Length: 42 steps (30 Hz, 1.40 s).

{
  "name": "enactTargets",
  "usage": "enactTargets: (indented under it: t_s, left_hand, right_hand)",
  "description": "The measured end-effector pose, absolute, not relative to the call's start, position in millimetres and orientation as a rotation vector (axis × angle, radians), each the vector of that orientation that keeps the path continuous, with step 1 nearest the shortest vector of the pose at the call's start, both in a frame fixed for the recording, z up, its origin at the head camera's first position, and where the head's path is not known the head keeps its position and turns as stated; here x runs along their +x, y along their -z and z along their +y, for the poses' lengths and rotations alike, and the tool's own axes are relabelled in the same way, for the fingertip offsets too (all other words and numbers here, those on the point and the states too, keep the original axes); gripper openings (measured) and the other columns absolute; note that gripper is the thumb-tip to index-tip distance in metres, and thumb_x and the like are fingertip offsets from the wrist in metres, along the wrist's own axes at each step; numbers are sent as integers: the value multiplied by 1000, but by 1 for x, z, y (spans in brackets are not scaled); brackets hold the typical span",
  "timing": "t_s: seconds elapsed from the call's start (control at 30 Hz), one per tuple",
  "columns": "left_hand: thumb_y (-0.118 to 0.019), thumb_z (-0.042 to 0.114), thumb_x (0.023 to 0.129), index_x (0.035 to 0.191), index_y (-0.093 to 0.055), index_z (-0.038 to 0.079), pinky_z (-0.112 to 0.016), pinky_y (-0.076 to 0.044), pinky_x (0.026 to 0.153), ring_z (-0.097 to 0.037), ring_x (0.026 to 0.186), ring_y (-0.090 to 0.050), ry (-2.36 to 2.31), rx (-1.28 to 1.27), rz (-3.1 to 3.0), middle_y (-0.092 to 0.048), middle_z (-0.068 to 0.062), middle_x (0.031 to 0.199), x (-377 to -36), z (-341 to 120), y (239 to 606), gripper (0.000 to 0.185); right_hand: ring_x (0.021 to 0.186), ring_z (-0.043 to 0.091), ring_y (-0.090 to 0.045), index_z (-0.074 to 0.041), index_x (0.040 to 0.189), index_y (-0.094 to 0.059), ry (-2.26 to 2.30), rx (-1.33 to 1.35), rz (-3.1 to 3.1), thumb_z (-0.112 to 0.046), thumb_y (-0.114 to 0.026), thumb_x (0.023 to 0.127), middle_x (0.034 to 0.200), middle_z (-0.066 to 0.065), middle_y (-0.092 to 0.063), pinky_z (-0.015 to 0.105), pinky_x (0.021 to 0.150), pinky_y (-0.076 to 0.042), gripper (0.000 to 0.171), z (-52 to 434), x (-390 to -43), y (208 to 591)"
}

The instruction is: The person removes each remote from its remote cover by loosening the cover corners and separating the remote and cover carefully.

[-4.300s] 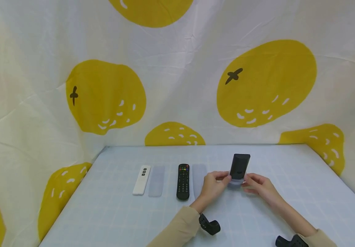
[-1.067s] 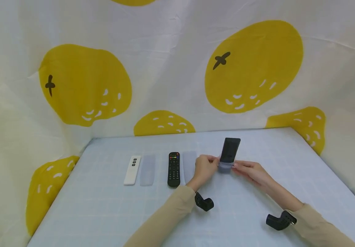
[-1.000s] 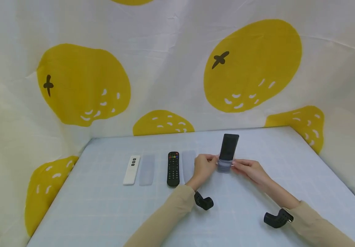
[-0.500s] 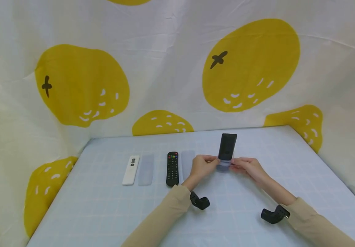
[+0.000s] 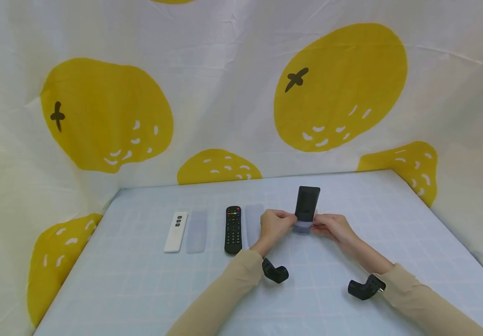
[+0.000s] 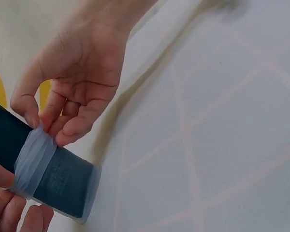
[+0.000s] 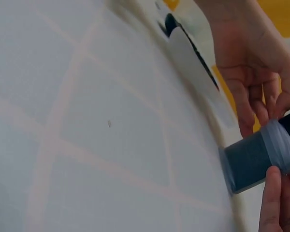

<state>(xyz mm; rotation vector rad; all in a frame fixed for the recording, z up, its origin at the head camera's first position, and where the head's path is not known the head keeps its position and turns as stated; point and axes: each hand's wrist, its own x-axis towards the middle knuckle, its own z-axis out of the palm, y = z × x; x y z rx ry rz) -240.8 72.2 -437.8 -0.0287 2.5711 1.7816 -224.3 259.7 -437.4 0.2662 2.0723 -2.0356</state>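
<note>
Remote (image 5: 307, 202) stands upright above table (image 5: 140, 289), lower end in translucent sleeve (image 5: 302, 227) — left hand (image 5: 274, 225) and right hand (image 5: 333, 227) pinch the sleeve's bunched rim. Sleeving step, early; next move likely calls for even rolling up both sides.

Even, bright, diffuse light in my head view; no hard source visible. Shadows faint: only soft smudges on the table (image 5: 149, 289) beneath the sleeves. No glare. Backdrop cloth (image 5: 233, 93) evenly lit, its creases sharp; straight lines bow slightly toward the frame edges. Both wrist views softer: grid lines on the table smeared and out of focus up close, fingers (image 6: 63, 130) reasonably crisp, far corners washed out and blurred.
</note>
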Motion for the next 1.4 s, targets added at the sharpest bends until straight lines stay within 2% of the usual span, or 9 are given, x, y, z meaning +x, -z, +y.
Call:
enactTargets:
  t_s: [0.23,0.4,0.53,0.8,0.93,1.03,1.17,1.27,1.4]
  left_hand:
    - [-72,18,74,69,-76,10,-21,-43,54,-4,58,-55,-1815,-57,2611,-70,2,63,-242,78,435,10]
    - [-74,17,74,68,-76,10,-21,-42,54,-4,58,-54,-1830,-48,2594,-69,2,62,-243,82,433,9]
    - [-73,18,76,69,-76,10,-21,-41,53,-5,56,-54,-1836,-49,2590,-68,2,60,-246,84,432,10]
    - [-73,19,76,68,-76,10,-20,-40,51,-5,56,-53,-1804,-40,2618,-67,2,58,-252,85,429,12]
    - [-74,19,75,68,-76,11,-20,-40,53,-4,58,-52,-1792,-42,2622,-68,3,61,-252,85,428,11]
    - [-73,18,75,70,-76,10,-20,-41,54,-4,57,-53,-1787,-36,2623,-69,2,61,-252,83,430,10]
    - [-71,18,79,78,-77,10,-19,-44,57,-4,62,-55,-1737,11,2645,-72,2,71,-249,78,435,10]
    - [-70,18,81,86,-78,10,-18,-45,59,-3,66,-56,-1691,59,2673,-73,2,79,-244,75,437,12]
    - [-66,19,86,94,-77,10,-19,-44,58,-4,63,-57,-1666,77,2669,-73,0,76,-241,72,434,17]
  right_hand:
    - [72,3,-66,4,103,-66,1992,295,2109,-13,-57,90,74,-7,-69,19,72,-56,23,256,-227,432]
    - [71,2,-65,-2,90,-69,1989,295,2133,-10,-55,89,73,-7,-67,18,70,-56,16,259,-227,431]
    - [71,2,-65,-10,80,-69,2022,294,2112,-12,-54,91,73,-8,-66,17,71,-55,19,260,-230,432]
    - [71,0,-63,-13,77,-66,2048,323,2010,-13,-51,91,74,-8,-64,15,70,-54,21,261,-238,431]
    - [71,1,-63,-4,92,-64,2008,399,1965,-12,-53,90,76,-6,-64,15,70,-55,14,263,-242,429]
    - [72,1,-64,6,114,-58,1957,379,1970,-14,-56,90,78,-5,-65,16,70,-55,31,264,-245,427]
    - [75,3,-68,-1,102,-67,2006,258,1925,-11,-54,92,80,-5,-69,18,74,-56,19,268,-243,431]
    - [81,6,-70,-1,100,-70,2045,156,1912,-9,-54,94,87,-3,-71,22,79,-56,18,271,-235,433]
    - [92,9,-71,15,129,-51,1928,62,2068,-18,-59,95,106,4,-71,27,86,-55,48,269,-225,427]
